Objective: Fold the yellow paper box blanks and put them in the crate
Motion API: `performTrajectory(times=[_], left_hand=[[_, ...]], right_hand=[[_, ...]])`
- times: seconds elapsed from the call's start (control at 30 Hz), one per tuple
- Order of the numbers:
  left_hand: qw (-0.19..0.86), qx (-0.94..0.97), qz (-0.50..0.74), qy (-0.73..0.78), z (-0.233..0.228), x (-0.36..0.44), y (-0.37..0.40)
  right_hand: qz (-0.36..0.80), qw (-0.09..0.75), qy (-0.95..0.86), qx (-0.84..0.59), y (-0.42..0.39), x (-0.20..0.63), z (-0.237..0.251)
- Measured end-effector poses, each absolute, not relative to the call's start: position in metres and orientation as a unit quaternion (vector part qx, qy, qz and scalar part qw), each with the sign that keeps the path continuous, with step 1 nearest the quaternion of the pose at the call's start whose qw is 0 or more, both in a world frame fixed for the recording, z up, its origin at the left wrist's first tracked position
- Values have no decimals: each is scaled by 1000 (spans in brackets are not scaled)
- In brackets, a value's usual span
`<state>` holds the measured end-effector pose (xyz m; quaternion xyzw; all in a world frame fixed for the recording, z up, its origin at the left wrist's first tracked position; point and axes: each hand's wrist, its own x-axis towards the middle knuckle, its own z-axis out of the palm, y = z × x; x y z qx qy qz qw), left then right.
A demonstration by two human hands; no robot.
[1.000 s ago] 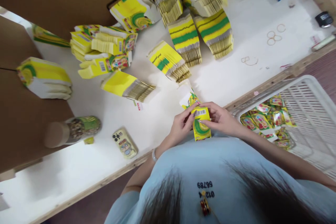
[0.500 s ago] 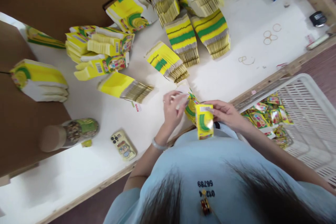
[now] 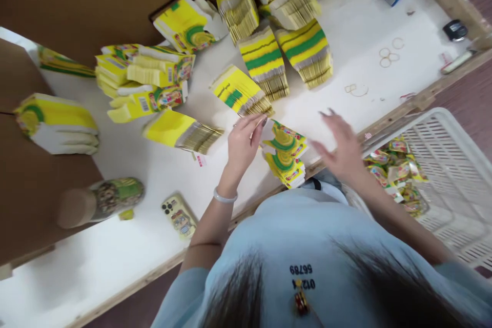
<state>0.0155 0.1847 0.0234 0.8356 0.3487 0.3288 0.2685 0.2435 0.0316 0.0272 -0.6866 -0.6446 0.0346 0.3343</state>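
Note:
My left hand (image 3: 246, 138) has its fingertips pinched together at the near end of a fanned stack of yellow flat cartons (image 3: 236, 87). What lies between those fingertips is too small to make out. Right below them, two yellow-and-green printed cartons (image 3: 285, 139) lie overlapping at the table's front edge, with white flaps showing. My right hand (image 3: 342, 148) is raised just to the right of these cartons, fingers spread, holding nothing.
More carton stacks (image 3: 305, 51) stand at the back, with a loose pile (image 3: 144, 74) on the left. A phone (image 3: 179, 215) and a jar (image 3: 115, 199) are at front left. Rubber bands (image 3: 388, 57) lie on the right. A white basket (image 3: 457, 164) holds small packets.
My right hand has let go of the yellow packet it held and moved up and right, opening. My left hand has moved up slightly to the stack's end. The printed cartons are more exposed.

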Motion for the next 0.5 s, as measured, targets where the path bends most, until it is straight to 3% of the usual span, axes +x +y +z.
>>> performTrajectory(times=[0.1, 0.23, 0.5], left_hand=[[342, 786, 367, 362, 46, 13, 170], [389, 739, 413, 363, 60, 3, 153], [478, 782, 353, 189, 8, 27, 109]], right_hand=[[12, 386, -694, -608, 70, 187, 13], [30, 444, -696, -563, 80, 170, 11], [163, 578, -552, -579, 60, 162, 26]])
